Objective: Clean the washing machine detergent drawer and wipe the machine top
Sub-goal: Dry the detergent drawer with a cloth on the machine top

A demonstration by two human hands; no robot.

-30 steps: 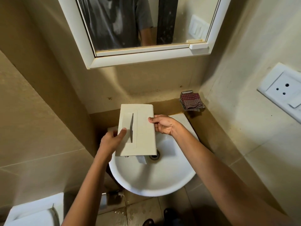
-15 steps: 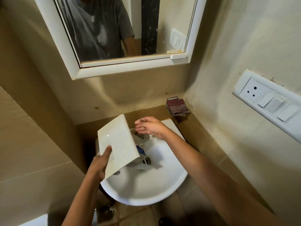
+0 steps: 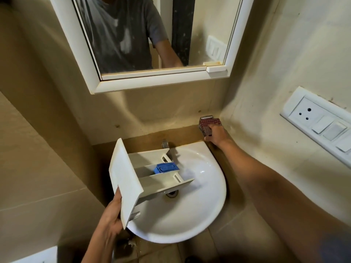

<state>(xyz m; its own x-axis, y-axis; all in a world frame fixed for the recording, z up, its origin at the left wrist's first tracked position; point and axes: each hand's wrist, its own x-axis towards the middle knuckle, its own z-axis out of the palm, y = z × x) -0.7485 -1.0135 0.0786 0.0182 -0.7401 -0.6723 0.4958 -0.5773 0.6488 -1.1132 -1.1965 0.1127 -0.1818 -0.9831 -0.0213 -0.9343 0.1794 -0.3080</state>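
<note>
Left hand [image 3: 112, 219] grips the detergent drawer [image 3: 152, 179] by its front panel, its length running rightward over the sink [image 3: 218, 196] — the right hand [image 3: 216, 134], well apart at the worktop's [image 3: 144, 142] back corner, curls round a checked cloth [image 3: 207, 123].

- Single view, from a wide-angle camera worn on the person's head.
- Facing: forward and steeply down onto the sink [image 3: 190, 217], which fills the centre of the frame. Floor tiles [image 3: 191, 252] show beyond its front rim.
- Upper reach: the mirror [image 3: 209, 25] on the back wall, with the wearer's torso reflected in it.
- Right margin: the side wall with its switch plate [image 3: 321, 126].
- Range: close. Both forearms enter from the bottom edge.
- The left hand [image 3: 112, 219], gripping the drawer [image 3: 125, 179], lies nearest the lens.
- The right hand [image 3: 216, 134], holding the cloth [image 3: 208, 123], lies in the far corner.
</note>
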